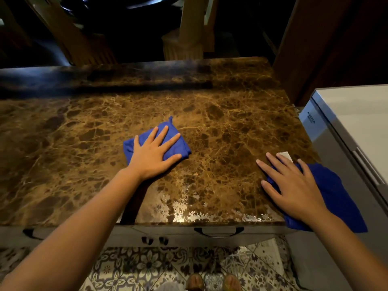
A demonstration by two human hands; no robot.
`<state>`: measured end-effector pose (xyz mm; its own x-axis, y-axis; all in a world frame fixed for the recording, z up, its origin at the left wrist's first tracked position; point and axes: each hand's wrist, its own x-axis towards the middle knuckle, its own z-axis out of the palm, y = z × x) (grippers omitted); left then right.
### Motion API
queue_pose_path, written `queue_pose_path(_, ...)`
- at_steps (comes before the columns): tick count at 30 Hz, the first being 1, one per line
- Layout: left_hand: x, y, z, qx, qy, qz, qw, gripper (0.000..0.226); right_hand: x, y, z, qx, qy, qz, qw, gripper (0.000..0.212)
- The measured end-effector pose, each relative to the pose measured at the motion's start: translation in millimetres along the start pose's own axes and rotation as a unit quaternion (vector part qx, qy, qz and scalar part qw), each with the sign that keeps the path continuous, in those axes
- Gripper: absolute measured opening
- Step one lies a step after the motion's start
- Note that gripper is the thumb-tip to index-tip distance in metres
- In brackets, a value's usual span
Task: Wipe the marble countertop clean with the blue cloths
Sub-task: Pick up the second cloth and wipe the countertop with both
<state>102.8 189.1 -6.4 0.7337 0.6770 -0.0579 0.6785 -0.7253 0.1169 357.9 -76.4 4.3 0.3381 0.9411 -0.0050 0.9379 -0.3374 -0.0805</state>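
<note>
At the bottom we see our bare feet (214, 282) on the patterned floor tiles (134, 267), and just above them the cabinet front with a dark drawer handle (219, 232) under the near edge of the counter (220, 114). Along that near edge the brown veined marble carries a patch of silvery, shiny streaks (189, 213). Our right hand (294, 183) lies flat near the counter's near right corner, fingers spread and straight, the palm pressing on the right cloth (333, 198); the fingertips reach past it onto bare marble. This cloth is bunched and hangs over the counter's right edge and near corner, and a small white tag (285, 155) shows just beyond the fingers. Right of it, touching or just beside the counter's right edge, we cannot tell which, stands a grey appliance (344, 131) with a pale top. Farther in, near the middle of the counter, our left hand (154, 153) rests palm down on the left cloth (176, 141), fingers fanned apart and flat, thumb out to the right. That cloth is folded into a rough square with a small corner poking up at its far side. The two cloths lie well apart. Beyond the hands the marble is bare up to the dark far edge, and behind it wooden furniture legs (189, 32) stand in shadow.
</note>
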Motion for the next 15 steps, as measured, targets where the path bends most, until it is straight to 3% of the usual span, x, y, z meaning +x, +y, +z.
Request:
queue_pose_path(7, -42, 58, 7, 0.001, -0.006, 0.123, 0.992, 0.063, 9, 6, -2, 0.007, 0.01, 0.02, 1.0, 0.053)
queue_pose_path(9, -91, 73, 8, 0.017, 0.005, 0.124, 0.992, 0.061, -10, -4, -3, 0.009, 0.012, -0.027, 1.0, 0.057)
queue_pose_path(15, -108, 83, 12, -0.005, -0.008, 0.163, 0.987, 0.055, -2, 2, 0, 0.02, 0.008, -0.01, 1.0, 0.063)
